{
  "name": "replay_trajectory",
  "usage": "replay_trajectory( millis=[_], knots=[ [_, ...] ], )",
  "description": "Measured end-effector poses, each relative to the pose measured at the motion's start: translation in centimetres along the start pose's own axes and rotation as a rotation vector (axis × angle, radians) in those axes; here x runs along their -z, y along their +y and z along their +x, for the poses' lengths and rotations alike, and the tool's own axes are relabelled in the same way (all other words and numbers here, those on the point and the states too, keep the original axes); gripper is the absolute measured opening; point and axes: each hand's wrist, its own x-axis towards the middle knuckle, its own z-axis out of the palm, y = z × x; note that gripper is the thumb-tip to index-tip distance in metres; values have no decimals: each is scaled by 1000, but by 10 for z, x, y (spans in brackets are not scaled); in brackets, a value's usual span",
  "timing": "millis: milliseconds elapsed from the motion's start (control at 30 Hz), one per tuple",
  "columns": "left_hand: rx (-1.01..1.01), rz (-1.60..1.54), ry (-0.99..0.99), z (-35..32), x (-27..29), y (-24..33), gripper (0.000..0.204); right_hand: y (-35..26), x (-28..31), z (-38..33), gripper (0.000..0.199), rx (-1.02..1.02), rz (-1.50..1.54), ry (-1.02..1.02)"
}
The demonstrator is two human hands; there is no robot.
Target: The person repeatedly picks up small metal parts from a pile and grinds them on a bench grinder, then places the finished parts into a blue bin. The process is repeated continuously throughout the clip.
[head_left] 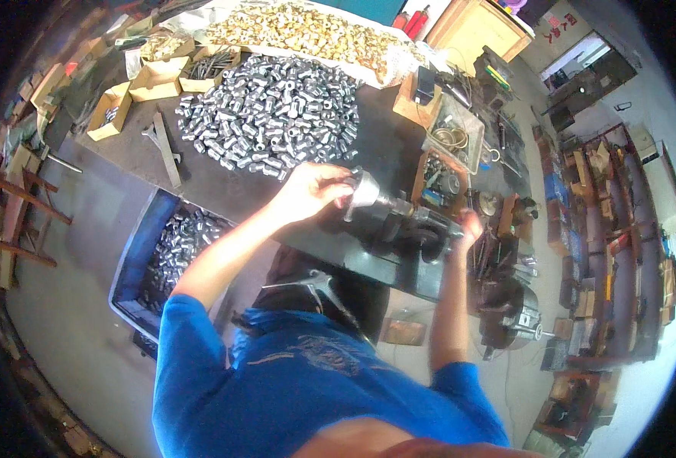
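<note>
"While I stand at the table (387, 130), the pile of metal parts (277, 114) lies beyond the machine (410, 214) at the near edge."
"Hands?"
"My left hand (311, 191): curled at its silver end (364, 191); pinched object, cannot tell. My right hand (469, 227): opposite end; grip, cannot tell."

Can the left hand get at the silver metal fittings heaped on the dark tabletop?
Probably yes: the left hand is by the near edge of the heaped silver metal fittings, nothing visible blocking, though it's at the grey round metal chuck.
</note>
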Motion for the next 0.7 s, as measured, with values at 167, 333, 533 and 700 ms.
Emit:
replay_trajectory(
  millis=[167, 333, 533, 700],
  knots=[
    [31, -113, -36, -4, 7, -6, 16, -36, 2, -70, 18, -420, 82, 129],
    [47, -184, -46, -2, 10, -2, 19, -59, 28, -93, 17, -517, 193, 29],
    [94, 133, 155, -6, -13, 2, 31, -52, 33, -91, 16, -552, 212, 26],
    [105, 198, 251, -3, -18, 3, 40, -25, 10, -66, 18, -465, 90, 165]
  ],
)
